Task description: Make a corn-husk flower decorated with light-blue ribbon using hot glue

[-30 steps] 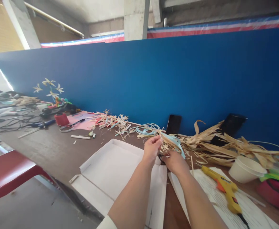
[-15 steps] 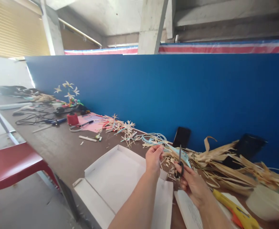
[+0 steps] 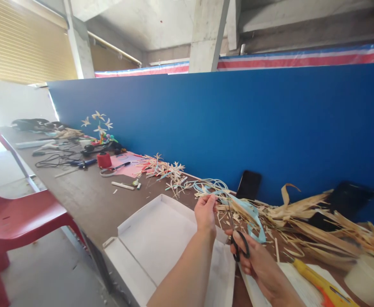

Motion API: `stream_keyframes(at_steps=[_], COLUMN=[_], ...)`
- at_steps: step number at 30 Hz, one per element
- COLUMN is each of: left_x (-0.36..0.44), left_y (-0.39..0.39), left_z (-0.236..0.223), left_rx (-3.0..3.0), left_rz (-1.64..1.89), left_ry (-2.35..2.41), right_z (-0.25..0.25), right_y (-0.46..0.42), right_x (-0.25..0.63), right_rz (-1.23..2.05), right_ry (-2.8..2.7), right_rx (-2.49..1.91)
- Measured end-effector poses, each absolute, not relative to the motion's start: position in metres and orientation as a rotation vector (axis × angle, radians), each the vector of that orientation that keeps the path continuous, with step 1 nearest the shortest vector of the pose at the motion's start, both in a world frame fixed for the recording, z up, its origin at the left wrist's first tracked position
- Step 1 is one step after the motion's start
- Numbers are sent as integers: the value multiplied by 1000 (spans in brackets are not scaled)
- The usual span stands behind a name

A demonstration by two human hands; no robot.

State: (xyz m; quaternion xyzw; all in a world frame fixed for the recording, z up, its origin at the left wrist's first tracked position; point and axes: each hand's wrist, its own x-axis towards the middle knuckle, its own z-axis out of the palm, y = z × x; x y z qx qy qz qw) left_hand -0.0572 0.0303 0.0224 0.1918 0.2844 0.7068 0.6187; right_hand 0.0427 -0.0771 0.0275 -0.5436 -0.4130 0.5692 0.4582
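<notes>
My left hand (image 3: pixel 206 215) is closed in a pinch above the far right edge of a white cardboard tray (image 3: pixel 155 243). What its fingertips hold is too thin to make out against the pale scraps behind. A pair of scissors (image 3: pixel 247 248) with black handles sits in my right hand (image 3: pixel 260 262), blades pointing up and away, just right of the left hand. Beyond both hands lie dried husk strips (image 3: pixel 317 238), small cut scraps and a light blue ribbon (image 3: pixel 256 221).
A black phone (image 3: pixel 249 185) leans on the blue partition (image 3: pixel 206 119). Toward the right are a yellow glue gun (image 3: pixel 317 279) and a whitish bowl (image 3: pixel 370 275). Husk flowers (image 3: pixel 174 170), a red spool (image 3: pixel 104 160) and cords lie leftward. A red chair (image 3: pixel 30 213) stands beside the table.
My right hand and the scissors have lowered slightly, away from the left fingertips. My left hand keeps its pinch. The camera view has shifted a little leftward.
</notes>
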Motion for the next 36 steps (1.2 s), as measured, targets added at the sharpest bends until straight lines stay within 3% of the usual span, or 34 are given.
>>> stream_keyframes(at_steps=[28,36], left_x=[-45,-46], left_y=[18,15], left_z=[18,22], left_rx=[644,675], left_rz=[1476,1432], left_ry=[753,731], right_z=[29,27], right_y=[-71,-67], right_x=[50,68], right_rz=[1164,763], right_ry=[-916,-1030], right_rx=[-1278,-1741])
